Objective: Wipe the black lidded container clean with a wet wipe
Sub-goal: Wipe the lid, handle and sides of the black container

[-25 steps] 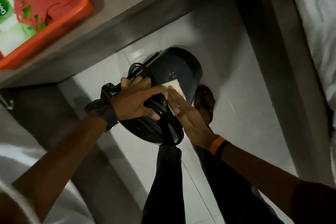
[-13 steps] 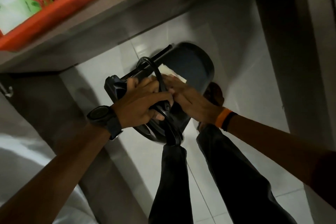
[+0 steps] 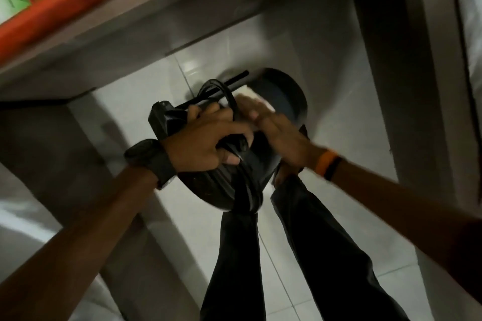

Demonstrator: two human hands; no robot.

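Note:
The black lidded container [image 3: 284, 98] is held tilted in the air above the tiled floor, its round body pointing away from me. My left hand [image 3: 206, 138], with a black watch on the wrist, grips the container's lid end and its black handle. My right hand [image 3: 276, 128], with an orange band on the wrist, presses a white wet wipe [image 3: 250, 94] flat against the container's side. Only a corner of the wipe shows past the fingers.
A grey table edge [image 3: 156, 21] runs across the top, with an orange tray [image 3: 65, 10] holding a green and white pack at the upper left. A table leg [image 3: 407, 86] stands at the right. My dark trouser legs [image 3: 300, 255] and white floor tiles lie below.
My right hand has slid the wipe along the container's side, away from me. The container has shifted a little in my left hand's grip.

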